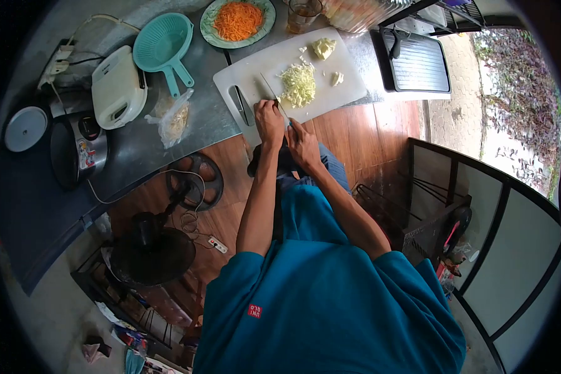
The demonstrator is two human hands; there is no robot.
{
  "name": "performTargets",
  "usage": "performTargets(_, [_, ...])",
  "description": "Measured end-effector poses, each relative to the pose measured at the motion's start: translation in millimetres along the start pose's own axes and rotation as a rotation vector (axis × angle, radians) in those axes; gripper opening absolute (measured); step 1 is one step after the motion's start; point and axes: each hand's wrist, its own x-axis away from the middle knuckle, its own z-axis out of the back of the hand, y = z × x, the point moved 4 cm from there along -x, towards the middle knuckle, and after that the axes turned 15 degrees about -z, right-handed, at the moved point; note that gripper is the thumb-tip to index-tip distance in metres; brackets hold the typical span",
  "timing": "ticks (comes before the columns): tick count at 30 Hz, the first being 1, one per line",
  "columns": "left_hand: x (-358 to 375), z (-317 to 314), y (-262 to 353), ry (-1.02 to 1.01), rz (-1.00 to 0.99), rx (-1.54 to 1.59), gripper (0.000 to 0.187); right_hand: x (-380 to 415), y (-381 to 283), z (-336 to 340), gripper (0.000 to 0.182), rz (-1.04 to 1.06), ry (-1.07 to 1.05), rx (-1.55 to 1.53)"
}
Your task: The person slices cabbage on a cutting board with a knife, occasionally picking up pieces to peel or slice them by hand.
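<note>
My right hand (304,147) is closed round the handle of a knife (271,87), whose thin blade points up and left over the white cutting board (237,78). At the board's near edge, my left hand (270,121) has its fingers bent together beside the blade. What lies under those fingers is mostly hidden. Shredded pale green cabbage (298,85) is heaped just right of the knife. Farther back on the board sits a larger cabbage chunk (324,48), with a small piece (337,78) nearer.
Behind the board are a plate of shredded carrot (238,21) and a glass (303,15). A turquoise colander (163,47), plastic bag (173,121) and white appliance (119,87) stand left. A black griddle (421,65) is at the right.
</note>
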Motion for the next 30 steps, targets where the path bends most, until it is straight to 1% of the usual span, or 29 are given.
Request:
performTargets(4, [-0.9,-1.3,-3.0,0.03,-0.013,-0.017,0.015,0.2,1.1,-4.8,0.035,0.035,0.063,0.089])
performTargets(8, [-0.6,0.3,-1.8,0.055,0.011,-0.009,0.015,-9.6,-0.6,-6.2,0.035,0.026,0.068,0.105])
performTargets(10, [-0.5,-0.1,0.1,0.059,-0.02,-0.024,0.013,-19.8,-1.4,-4.1,0.035,0.0,0.042,0.143])
performTargets(12, [-1.6,2.5,1.9,0.069,-0.045,-0.044,0.012,-21.1,0.9,2.5,0.035,0.004,0.072,0.1])
performTargets(14, [-6.0,-0.1,6.7,-0.001,-0.066,-0.107,0.01,-20.5,7.9,10.7,0.034,-0.036,0.102,0.036])
performTargets(15, [-8.4,-2.5,6.5,0.008,-0.063,-0.106,0.01,-17.5,9.0,15.1,0.034,-0.027,0.102,0.041])
performTargets(17, [-15.5,-7.7,11.3,0.005,-0.2,-0.093,0.009,-10.3,10.0,23.4,0.036,0.008,0.102,-0.021])
performTargets(18, [-18.2,-11.8,10.2,-0.06,-0.197,-0.095,0.011,-5.9,8.0,28.9,0.036,0.013,0.106,-0.021])
performTargets(19, [-21.5,-13.2,9.6,-0.056,-0.203,-0.093,0.011,-2.3,5.7,35.0,0.036,0.022,0.131,0.021])
performTargets(21, [-23.0,-12.4,5.3,-0.045,-0.111,0.031,0.014,1.5,2.3,43.5,0.037,0.026,0.159,0.057])
performTargets(22, [-22.2,-9.6,-0.6,-0.037,0.007,0.182,0.031,1.8,0.5,46.9,0.035,0.032,0.201,0.144])
performTargets(23, [-19.4,-7.8,1.0,-0.044,0.002,0.181,0.031,2.9,-0.5,49.8,0.034,0.033,0.24,0.232])
performTargets(25, [-21.3,18.3,19.0,0.134,-0.105,0.139,0.07,2.5,2.0,53.3,0.034,0.061,0.246,0.251])
performTargets(26, [-23.6,25.9,24.3,0.124,-0.107,0.137,0.07,4.3,3.7,54.4,0.035,0.093,0.252,0.277])
performTargets(28, [-29.1,29.4,27.4,-0.097,-0.146,-0.106,0.104,8.5,4.2,59.7,0.035,0.122,0.274,0.295])
performTargets(30, [-42.1,30.1,24.4,-0.095,-0.186,-0.151,0.106,14.2,1.8,65.3,0.034,0.154,0.299,0.315])
